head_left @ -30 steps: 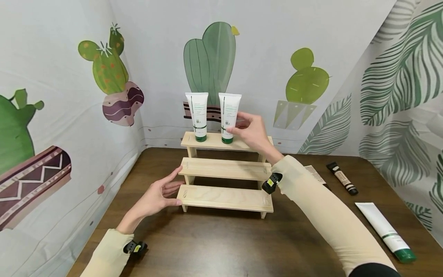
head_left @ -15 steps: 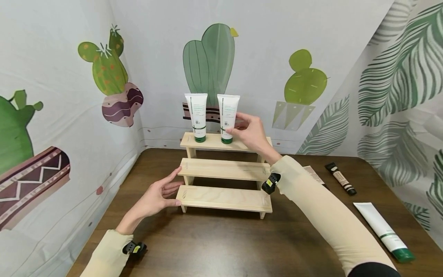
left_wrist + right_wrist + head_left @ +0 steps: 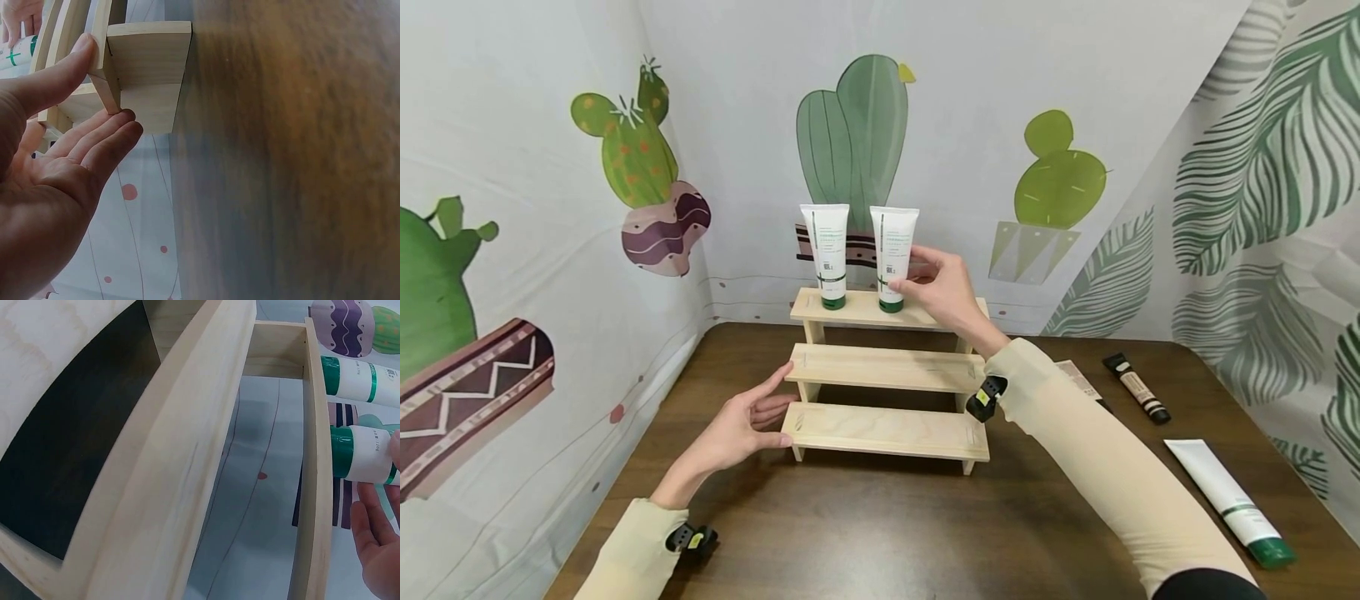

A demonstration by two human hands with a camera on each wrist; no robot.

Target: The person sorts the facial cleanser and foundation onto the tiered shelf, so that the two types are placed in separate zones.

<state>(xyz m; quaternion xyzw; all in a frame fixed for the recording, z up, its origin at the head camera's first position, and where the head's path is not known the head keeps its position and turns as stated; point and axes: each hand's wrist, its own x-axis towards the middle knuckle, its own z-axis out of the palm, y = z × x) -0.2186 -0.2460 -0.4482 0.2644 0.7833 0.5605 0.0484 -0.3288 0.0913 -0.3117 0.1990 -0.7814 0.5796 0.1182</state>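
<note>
A wooden three-tier display stand [image 3: 887, 429] sits on the table. On its top tier two white squeeze tubes with green caps stand upright, the left tube [image 3: 827, 250] untouched. My right hand [image 3: 945, 287] holds the right tube [image 3: 891, 242] low on its side, thumb in front and fingers behind; its cap is at the board. At the stand's left end, my left hand [image 3: 737, 425] grips the bottom tier, thumb on the front corner and index finger reaching to the middle tier. The left wrist view shows the board's end [image 3: 106, 69] between thumb and fingertips.
To the right on the table [image 3: 880, 533] lie another white tube with a green cap [image 3: 1228, 500] and a small beige-and-black tube [image 3: 1138, 387]. A beige, dark-ended item [image 3: 1078, 379] is partly hidden behind the right sleeve. Printed cloth [image 3: 955, 150] hangs close behind the stand.
The whole head view has shifted very slightly. Both hands, the stand and the tubes otherwise keep their places.
</note>
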